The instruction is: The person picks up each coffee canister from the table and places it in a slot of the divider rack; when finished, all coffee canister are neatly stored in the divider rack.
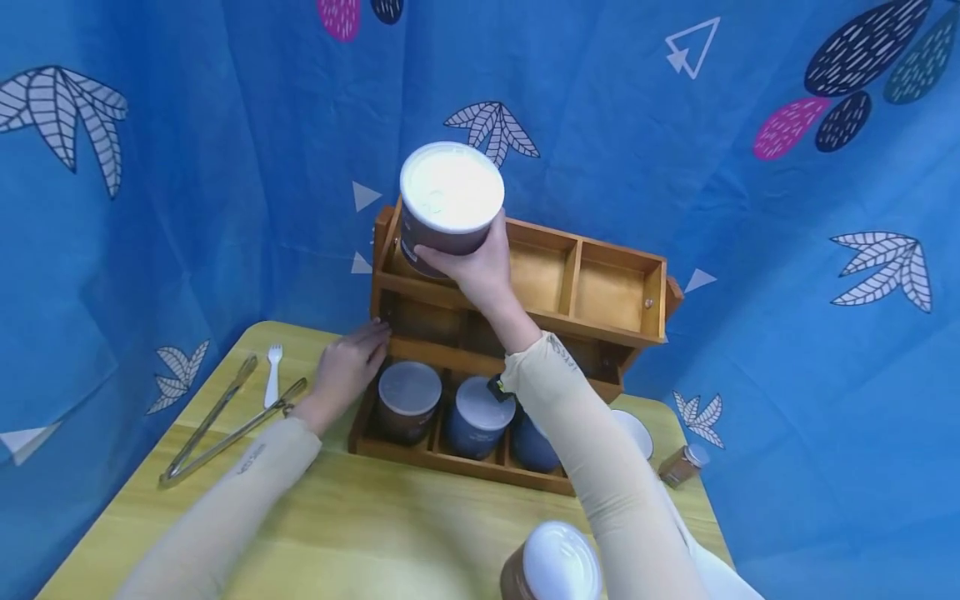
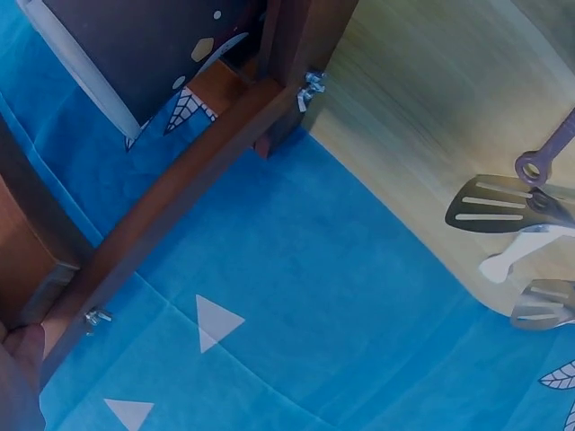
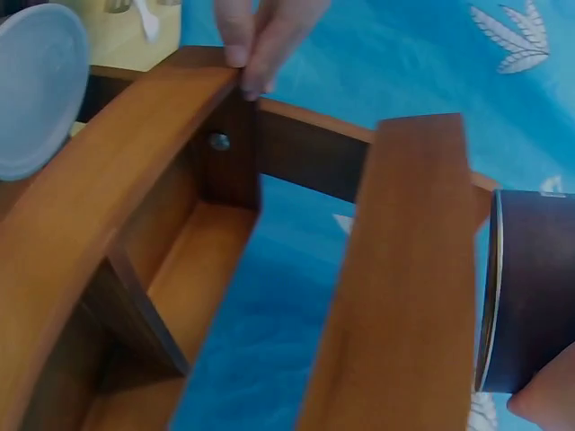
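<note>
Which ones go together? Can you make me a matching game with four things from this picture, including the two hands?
Things:
1. Right hand
2. Metal tongs
3. Left hand
4. Fork

Matches:
A. Touching the side of the wooden rack
B. White, with tines pointing away from the person
C. Holding up a dark canister with a white lid
D. Spread open in a V on the table

Right pairs: 1-C, 2-D, 3-A, 4-B.
</note>
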Demonstrator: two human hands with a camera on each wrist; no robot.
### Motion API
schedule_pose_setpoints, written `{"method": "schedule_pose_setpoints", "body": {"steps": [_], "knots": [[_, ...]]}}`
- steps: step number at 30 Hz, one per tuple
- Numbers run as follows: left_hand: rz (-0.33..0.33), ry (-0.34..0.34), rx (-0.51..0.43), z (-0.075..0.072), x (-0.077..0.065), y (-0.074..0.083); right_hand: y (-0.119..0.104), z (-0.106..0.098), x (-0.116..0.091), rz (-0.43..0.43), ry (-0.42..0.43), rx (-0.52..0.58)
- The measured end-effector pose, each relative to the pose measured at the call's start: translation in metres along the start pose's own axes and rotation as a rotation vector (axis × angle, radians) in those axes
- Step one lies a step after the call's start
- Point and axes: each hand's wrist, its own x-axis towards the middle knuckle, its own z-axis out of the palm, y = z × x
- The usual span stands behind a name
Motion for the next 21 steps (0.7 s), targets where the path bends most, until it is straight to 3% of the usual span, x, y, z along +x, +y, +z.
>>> {"method": "schedule_pose_setpoints", "body": {"steps": [8,14,21], "knots": [[0.01,0.01,0.003,0.003,-0.001,0.003,0.045,0.009,0.006,-0.002,-0.011,-0.064],[0.009,0.014,0.023,0.002,-0.001,0.003,0.051,0.014,0.004,-0.023,-0.033,-0.189],[-0.006,0.01,0.028,0.002,-0.002,0.002,0.047,0.018,0.003,0.029,-0.06,-0.261]]}}
